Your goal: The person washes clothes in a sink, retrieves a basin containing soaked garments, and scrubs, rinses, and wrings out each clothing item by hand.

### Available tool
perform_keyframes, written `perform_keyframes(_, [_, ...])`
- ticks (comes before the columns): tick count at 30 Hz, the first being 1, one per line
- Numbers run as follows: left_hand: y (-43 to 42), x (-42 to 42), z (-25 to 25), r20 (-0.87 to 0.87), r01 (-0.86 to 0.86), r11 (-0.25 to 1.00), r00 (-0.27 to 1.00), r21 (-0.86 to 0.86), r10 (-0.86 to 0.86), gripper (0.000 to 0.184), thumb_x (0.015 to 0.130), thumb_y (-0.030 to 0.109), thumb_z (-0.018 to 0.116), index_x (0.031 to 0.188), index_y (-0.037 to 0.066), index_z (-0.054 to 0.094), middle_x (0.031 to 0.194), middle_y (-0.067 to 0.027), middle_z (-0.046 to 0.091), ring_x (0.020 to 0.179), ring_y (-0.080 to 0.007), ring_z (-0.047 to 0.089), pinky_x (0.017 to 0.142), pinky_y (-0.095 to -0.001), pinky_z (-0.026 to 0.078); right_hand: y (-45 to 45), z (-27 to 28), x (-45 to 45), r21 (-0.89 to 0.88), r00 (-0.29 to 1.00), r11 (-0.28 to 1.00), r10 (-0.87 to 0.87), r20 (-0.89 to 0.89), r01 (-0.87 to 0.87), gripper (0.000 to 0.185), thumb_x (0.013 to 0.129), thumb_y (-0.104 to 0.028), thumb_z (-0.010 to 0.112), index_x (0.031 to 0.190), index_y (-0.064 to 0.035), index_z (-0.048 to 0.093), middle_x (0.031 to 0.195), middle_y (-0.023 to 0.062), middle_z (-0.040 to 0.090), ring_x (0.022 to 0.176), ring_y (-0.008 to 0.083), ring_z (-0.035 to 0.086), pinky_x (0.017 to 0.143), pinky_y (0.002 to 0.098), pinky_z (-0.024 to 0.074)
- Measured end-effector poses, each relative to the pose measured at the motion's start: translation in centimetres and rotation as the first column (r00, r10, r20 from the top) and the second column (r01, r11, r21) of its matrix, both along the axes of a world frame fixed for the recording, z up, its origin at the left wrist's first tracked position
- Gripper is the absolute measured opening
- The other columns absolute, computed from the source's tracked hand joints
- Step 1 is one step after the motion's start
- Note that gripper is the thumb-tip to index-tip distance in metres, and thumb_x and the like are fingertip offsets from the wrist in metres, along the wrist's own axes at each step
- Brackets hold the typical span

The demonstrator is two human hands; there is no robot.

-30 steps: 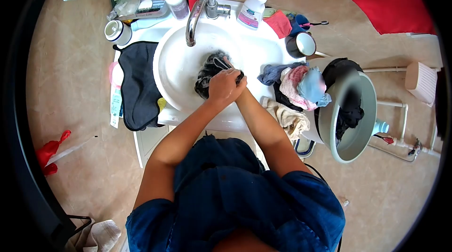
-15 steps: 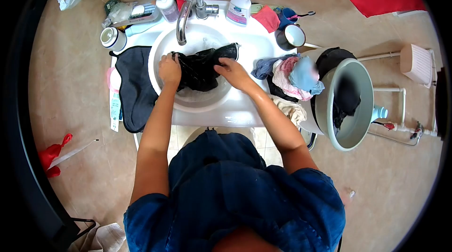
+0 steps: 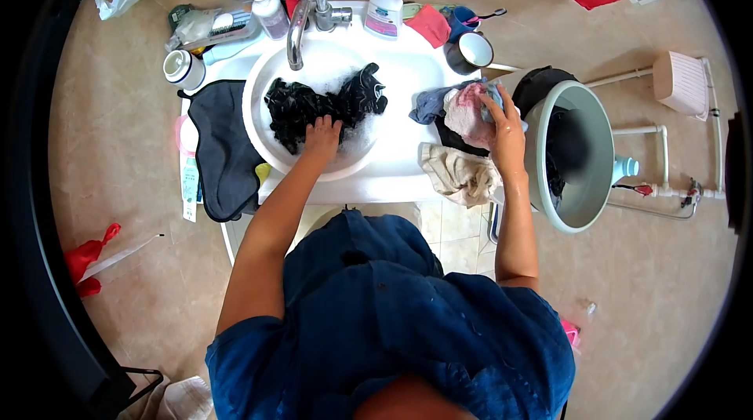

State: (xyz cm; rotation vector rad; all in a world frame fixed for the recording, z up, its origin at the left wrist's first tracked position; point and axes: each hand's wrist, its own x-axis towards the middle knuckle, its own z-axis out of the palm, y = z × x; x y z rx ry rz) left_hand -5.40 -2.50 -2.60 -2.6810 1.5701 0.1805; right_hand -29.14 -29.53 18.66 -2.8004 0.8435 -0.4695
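A bunched wet black garment (image 3: 294,110) lies in the round white washbasin (image 3: 255,134) with foamy water around it. My left hand (image 3: 323,138) rests on the near edge of that garment, fingers stretched out. To the right, my right hand (image 3: 508,138) is at the laundry heap on the counter, with a light blue cloth (image 3: 494,94) between its thumb and fingers. Under and beside this hand are a pink-and-white cloth (image 3: 468,114), a grey-blue cloth (image 3: 427,105) and a cream cloth (image 3: 459,175).
A chrome faucet (image 3: 296,40) arches over the basin. Behind it stand a pump bottle (image 3: 271,12) and a white detergent bottle (image 3: 384,10). A dark mug (image 3: 471,53) is at the back right. A grey-green bucket (image 3: 602,177) holds dark clothes. Dark grey fabric (image 3: 223,149) drapes the left counter.
My right hand has left the black garment and moved right to the laundry heap. My left hand has shifted right and toward me. The garment now lies lower and more spread in foam.
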Motion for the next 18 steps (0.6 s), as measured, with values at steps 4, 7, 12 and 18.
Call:
perform_keyframes(4, [-1.2,2.5,0.0,-0.175,-0.07,0.995,0.981,0.067,0.081,0.045,0.079,0.023,0.065,0.121,0.01,0.057,0.103,-0.013,0.064,0.1,-0.0334,0.06,0.089,-0.0467,0.047,0.1,2.3,-0.5,-0.05,0.994,0.999,-0.003,0.108,0.008,0.065,0.065,0.007,0.057,0.126,-0.0171,0.056,0.136,0.0141,0.048,0.117,0.0373,0.05,0.098,0.0424,0.0419])
perform_keyframes(7, [-1.7,5.1,1.8,-0.641,-0.336,0.934,0.745,-0.12,0.185,0.032,0.081,0.016,0.058,0.111,0.006,0.064,0.109,-0.0176,0.066,0.095,-0.0389,0.062,0.087,-0.0397,0.049,-1.2,1.3,-1.1,-0.083,0.999,0.996,0.044,-0.019,-0.046,0.07,0.067,0.001,0.064,0.132,-0.0221,0.052,0.139,0.0102,0.046,0.122,0.0343,0.046,0.103,0.049,0.035])
perform_keyframes(12, [-1.6,5.5,10.1,-0.943,-0.745,0.66,0.278,-0.092,0.182,0.029,0.087,0.01,0.05,0.109,-0.006,0.058,0.097,-0.0103,0.064,0.085,-0.0183,0.059,0.079,-0.0287,0.045,-2.5,0.0,-1.8,0.071,0.974,0.997,0.027,-0.224,-0.012,0.068,0.075,-0.019,0.071,0.138,-0.029,0.046,0.147,0.0097,0.036,0.134,0.0343,0.035,0.108,0.0601,0.025])
perform_keyframes(18, [-0.7,4.5,16.0,-1.0,-0.913,0.407,0.004,0.009,0.03,0.03,0.088,0.01,0.049,0.113,-0.004,0.058,0.094,-0.0105,0.064,0.083,-0.0185,0.059,0.077,-0.0297,0.046,-2.2,-0.3,-0.8,-0.022,0.989,0.999,-0.027,-0.146,0.024,0.061,0.077,-0.022,0.07,0.134,-0.0203,0.05,0.144,0.0146,0.039,0.131,0.0353,0.038,0.106,0.0552,0.0291])
